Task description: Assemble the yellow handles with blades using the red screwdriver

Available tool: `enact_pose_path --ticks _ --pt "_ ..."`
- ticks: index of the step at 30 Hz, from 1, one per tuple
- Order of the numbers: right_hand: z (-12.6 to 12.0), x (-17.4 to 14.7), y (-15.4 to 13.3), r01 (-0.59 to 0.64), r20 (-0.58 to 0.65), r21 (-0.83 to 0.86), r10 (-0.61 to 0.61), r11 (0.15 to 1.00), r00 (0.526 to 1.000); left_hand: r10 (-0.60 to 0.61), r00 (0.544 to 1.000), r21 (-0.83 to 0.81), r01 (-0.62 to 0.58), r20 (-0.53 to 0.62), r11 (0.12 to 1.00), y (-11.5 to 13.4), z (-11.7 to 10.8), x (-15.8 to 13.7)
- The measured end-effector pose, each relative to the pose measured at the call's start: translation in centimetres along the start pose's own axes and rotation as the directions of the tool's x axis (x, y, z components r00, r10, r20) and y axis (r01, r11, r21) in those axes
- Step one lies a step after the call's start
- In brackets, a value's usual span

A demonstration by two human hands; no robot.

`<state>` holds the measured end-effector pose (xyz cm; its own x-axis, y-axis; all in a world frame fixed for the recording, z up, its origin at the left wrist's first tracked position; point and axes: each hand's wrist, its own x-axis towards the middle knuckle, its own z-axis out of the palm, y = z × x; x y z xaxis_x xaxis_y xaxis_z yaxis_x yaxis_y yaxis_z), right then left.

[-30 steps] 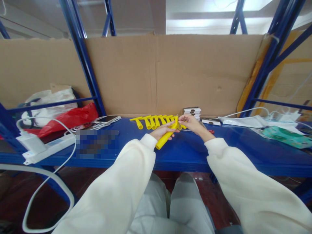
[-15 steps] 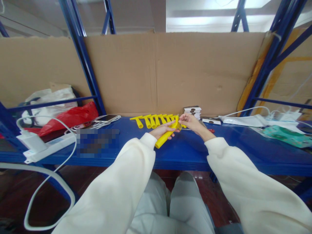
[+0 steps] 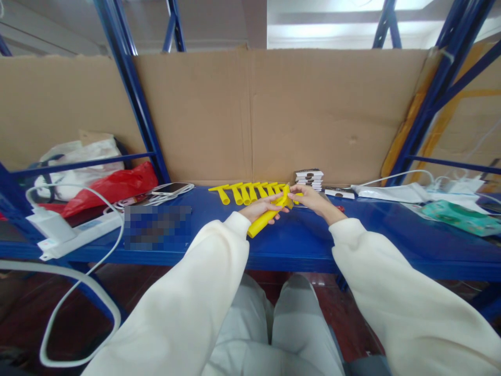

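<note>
My left hand (image 3: 259,210) is closed around a yellow T-shaped plastic tool (image 3: 260,224) with a thick round handle. The handle slants down to the left, towards the table's front edge, and its head points up to the right. At that head, my right hand (image 3: 309,198) is closed in a pinch; whether a small part is also between the fingertips I cannot make out. Behind my hands, a row of several similar yellow tools (image 3: 246,194) lies on the blue table (image 3: 297,245), partly hidden by my fingers.
Small boxes (image 3: 309,177) are stacked against the cardboard wall (image 3: 313,115). A red-handled item (image 3: 341,209) lies beside my right wrist. A phone (image 3: 174,189), cables and a white power strip (image 3: 82,237) are on the left; a green packet (image 3: 462,218) is on the right.
My right fingers have shifted slightly at the tool's head, and the tool has tilted a little. My left hand keeps its hold.
</note>
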<state>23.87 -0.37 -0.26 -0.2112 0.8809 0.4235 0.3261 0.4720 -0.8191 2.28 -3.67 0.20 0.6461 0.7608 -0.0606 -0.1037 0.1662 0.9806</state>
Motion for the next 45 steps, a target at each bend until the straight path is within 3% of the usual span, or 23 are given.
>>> enact_pose_path --ticks 11,20,24,27,31,34,38,42,45 --pt "0.0 -0.5 -0.3 -0.006 0.08 0.106 -0.002 0.994 0.997 0.011 1.0 -0.003 -0.011 0.007 1.0 0.3 0.4 -0.3" --pt "0.4 -0.2 0.2 -0.015 0.083 0.015 0.014 1.0 0.996 0.043 0.999 -0.057 -0.041 0.028 0.998 0.3 0.2 -0.1" --pt "0.3 0.1 0.7 -0.011 0.06 -0.099 0.017 0.995 0.998 0.046 0.998 -0.085 -0.049 -0.033 0.995 0.6 0.4 -0.2" --pt "-0.5 0.3 1.0 -0.03 -0.015 -0.356 0.027 0.934 1.0 0.075 0.99 -0.135 -0.091 -0.119 0.987 1.0 0.5 -0.4" --pt "-3.3 -0.1 0.9 -0.106 -0.072 -0.692 0.077 0.714 0.994 0.141 0.971 -0.205 -0.181 -0.193 0.962 1.5 0.2 -0.7" --pt "-6.2 -0.9 1.0 -0.139 -0.049 -0.753 0.155 0.643 0.987 0.155 0.958 -0.21 -0.207 -0.24 0.956 1.6 0.0 -0.8" --pt "-8.8 -2.1 1.8 -0.134 0.098 -0.75 0.31 0.648 0.946 0.123 0.95 -0.19 -0.182 -0.288 0.965 1.7 0.0 -0.7" --pt "-8.9 -2.5 2.6 -0.154 0.091 -0.782 0.356 0.603 0.93 0.102 0.951 -0.178 -0.159 -0.293 0.971 1.7 0.0 -0.7" --pt "-8.5 -2.4 2.9 -0.139 0.104 -0.759 0.329 0.636 0.939 0.091 0.947 -0.177 -0.151 -0.306 0.973 1.8 0.1 -0.7"
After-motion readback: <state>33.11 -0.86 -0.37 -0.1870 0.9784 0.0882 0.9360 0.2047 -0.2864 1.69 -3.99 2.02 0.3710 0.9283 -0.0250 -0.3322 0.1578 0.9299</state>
